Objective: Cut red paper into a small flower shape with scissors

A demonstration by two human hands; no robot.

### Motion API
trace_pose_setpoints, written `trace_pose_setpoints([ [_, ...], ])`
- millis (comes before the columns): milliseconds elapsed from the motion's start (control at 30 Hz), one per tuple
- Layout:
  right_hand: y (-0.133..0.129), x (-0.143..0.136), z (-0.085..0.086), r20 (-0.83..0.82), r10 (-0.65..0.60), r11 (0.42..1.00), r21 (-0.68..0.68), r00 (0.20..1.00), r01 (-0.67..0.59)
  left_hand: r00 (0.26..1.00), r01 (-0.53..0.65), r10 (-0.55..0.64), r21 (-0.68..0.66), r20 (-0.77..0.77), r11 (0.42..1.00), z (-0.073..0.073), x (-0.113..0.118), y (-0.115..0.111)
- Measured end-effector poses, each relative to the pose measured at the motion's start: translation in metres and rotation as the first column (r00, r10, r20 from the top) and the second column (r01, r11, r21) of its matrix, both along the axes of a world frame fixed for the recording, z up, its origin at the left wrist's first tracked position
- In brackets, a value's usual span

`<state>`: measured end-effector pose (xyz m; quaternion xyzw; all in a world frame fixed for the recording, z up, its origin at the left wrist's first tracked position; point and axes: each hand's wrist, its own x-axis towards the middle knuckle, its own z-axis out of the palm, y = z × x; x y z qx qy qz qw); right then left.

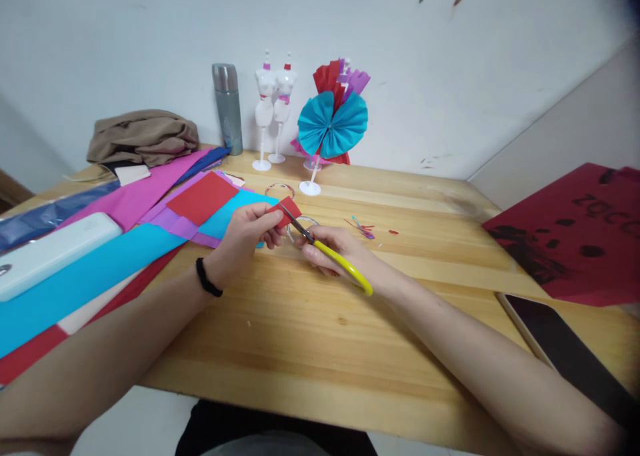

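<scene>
Over the desk (280, 339), through the head camera, I see the left hand (247, 228), fingers clamped on a small red paper (293, 207), and the right hand (353, 244), fingers wrapped around yellow-handled scissors (344, 263) whose blades overlap that paper. Coloured scraps (367, 230) lie beyond the right hand.

Scissors (331, 251): yellow handle, dark blades. Paper piece (292, 205) at the blades: plain red. Table (300, 349) under scissors: pale wood, streaked grain. Left of scissors: paper sheets (125, 259), turquoise, magenta, purple, red. Beyond scissors: fan (345, 124), turquoise; mannequins (264, 113), white with red and pinkish-purple bands; bottle (229, 113), grey, silvery top. Right of scissors: panel (575, 279), red, black blotches and lettering.
</scene>
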<state>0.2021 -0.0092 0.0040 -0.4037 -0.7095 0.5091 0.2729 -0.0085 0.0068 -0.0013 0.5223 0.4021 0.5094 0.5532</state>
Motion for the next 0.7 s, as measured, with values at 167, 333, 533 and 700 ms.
trace_pose_setpoints([
  [167,0.002,0.0001,-0.0024,-0.018,0.012,0.999,0.032,1.0,-0.011,1.0,0.0,0.0,-0.011,0.009,1.0,-0.0007,0.0001,0.0],
  [333,0.0028,-0.0005,-0.0033,-0.032,0.005,0.998,0.061,0.999,-0.004,1.0,0.006,-0.006,-0.002,0.005,1.0,-0.0011,-0.0006,0.0004],
  [533,0.0025,-0.0017,-0.0036,-0.047,-0.003,0.997,0.074,0.999,0.007,1.0,-0.001,0.001,-0.01,0.018,1.0,-0.0019,-0.0011,0.0011],
  [700,0.0011,-0.0014,-0.0019,-0.041,0.002,0.998,0.059,0.999,0.0,1.0,0.01,-0.01,-0.006,0.021,1.0,-0.0015,-0.0013,0.0003],
])
